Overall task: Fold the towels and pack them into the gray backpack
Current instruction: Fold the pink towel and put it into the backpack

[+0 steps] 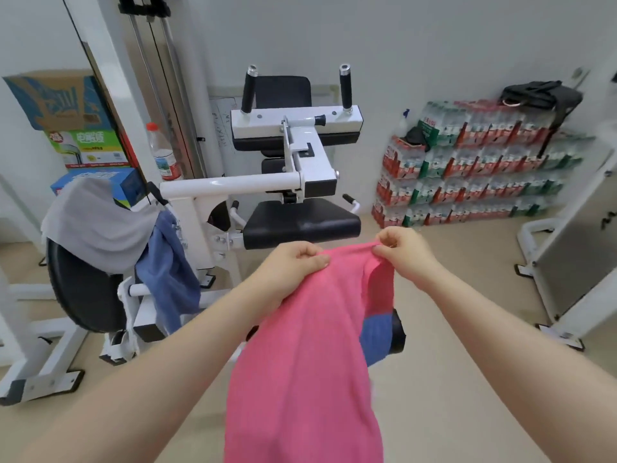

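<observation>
Beyond both hands stands a white exercise machine (267, 182) with black pads, its seat (302, 223) just past the knuckles. Far off to the right of the right hand, stacked packs of bottled water (474, 168) line the wall, with a dark bag (541, 95) on top; whether that is the backpack cannot be told.

The pink towel (307, 345) hangs in front of the person, its top edge held up between the hands and the rest falling down toward the camera. Left of the left hand, a gray towel (96, 225) is draped over a round black pad, and a blue towel (170, 272) hangs beside and below it. Another blue cloth (377, 339) shows under the right hand, partly hidden by the pink towel.

The left hand (293, 262) is closed, thumb and fingers pinching the pink towel's upper edge. The right hand (404, 248) pinches the same edge, close beside the left.
</observation>
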